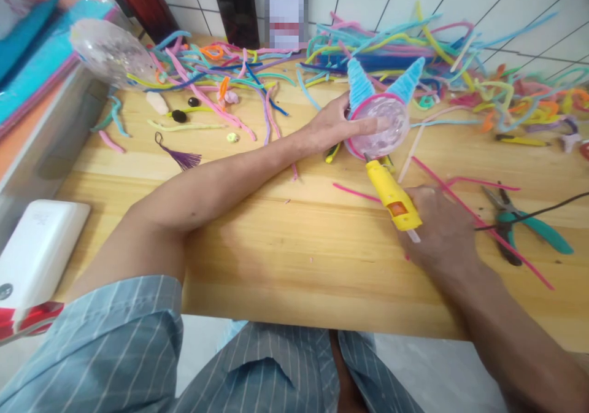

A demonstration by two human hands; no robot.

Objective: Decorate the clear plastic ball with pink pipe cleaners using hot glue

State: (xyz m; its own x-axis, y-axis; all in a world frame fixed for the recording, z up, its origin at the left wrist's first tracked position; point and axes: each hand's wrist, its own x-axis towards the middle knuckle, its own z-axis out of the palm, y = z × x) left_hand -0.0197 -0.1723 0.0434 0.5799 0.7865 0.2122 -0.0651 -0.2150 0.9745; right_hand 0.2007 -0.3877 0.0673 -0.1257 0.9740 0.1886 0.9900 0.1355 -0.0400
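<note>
My left hand [338, 127] reaches across the wooden table [257, 253] and holds a clear plastic ball [384, 127] ringed with a pink pipe cleaner and topped by two blue fuzzy cones [359, 81]. Its fingers lie over the ball's front. My right hand [437, 229] grips a yellow hot glue gun [391, 192] whose nozzle points up at the ball's lower edge. A black cord [529, 213] trails off to the right from the gun.
Several coloured pipe cleaners [414, 51] are heaped along the table's back. Teal-handled pliers [524, 223] and a long pink pipe cleaner [488, 229] lie at the right. A second clear ball [110, 51], a purple tassel [179, 155] and a white box [37, 247] are at the left.
</note>
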